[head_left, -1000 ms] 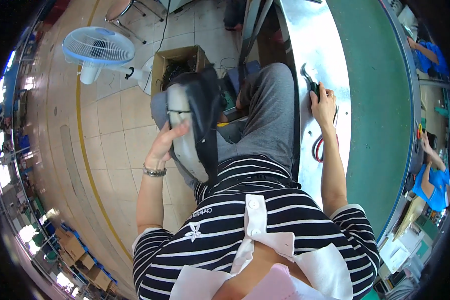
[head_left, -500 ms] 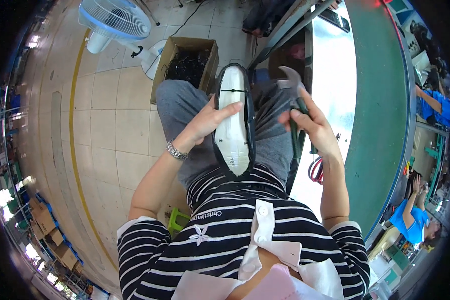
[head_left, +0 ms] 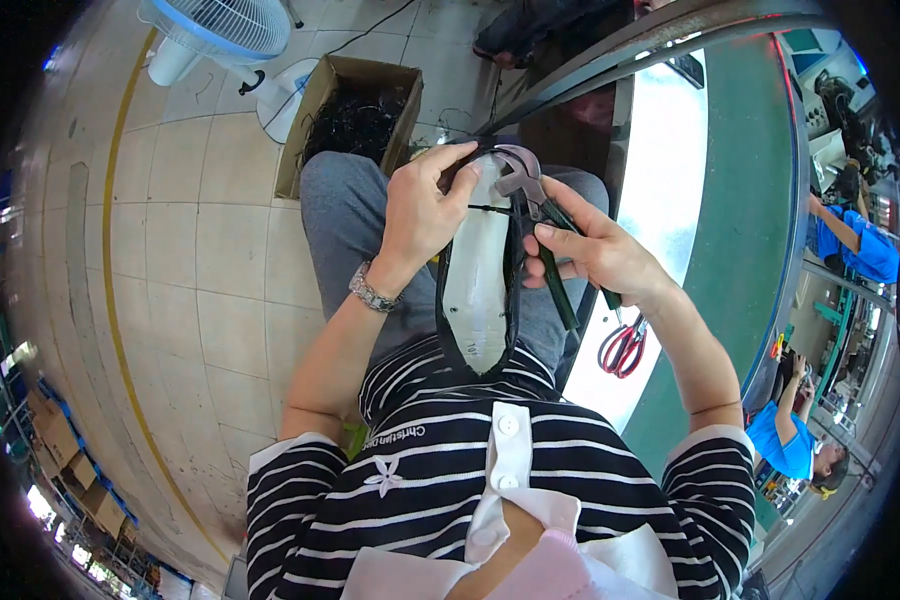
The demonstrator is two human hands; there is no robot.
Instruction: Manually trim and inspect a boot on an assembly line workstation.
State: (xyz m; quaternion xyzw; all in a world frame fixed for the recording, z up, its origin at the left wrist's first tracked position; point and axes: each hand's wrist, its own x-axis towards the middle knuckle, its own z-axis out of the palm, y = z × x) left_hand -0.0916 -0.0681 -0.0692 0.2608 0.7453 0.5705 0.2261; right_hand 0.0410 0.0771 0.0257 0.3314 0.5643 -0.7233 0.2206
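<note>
1. Shoe (head_left: 478, 275): black edge, white underside up, over grey trousers (head_left: 345, 215); long axis runs outward from the striped shirt (head_left: 590, 430).
2. Left hand (head_left: 422, 210): at the shoe's far left rim, thumb and forefinger pinching that end; the other fingertips are hidden.
3. Right hand (head_left: 615, 258): just right of the shoe, fingers closed round tool handles; the left is the nearer, touching hand.
4. Pincers (head_left: 518, 180): metal head over the shoe's far right rim, dark handles slanting back rightward; the shoe lies left of this grip. Whether the jaws bite the edge cannot be told.
5. Red-handled scissors (head_left: 622, 352): right of the shoe's near half, on metal bench (head_left: 665, 150).
6. Carton (head_left: 375, 72): beyond the shoe, leftward; dark contents indistinct.
7. Fan (head_left: 220, 28): farther left of the shoe, cut off above.
</note>
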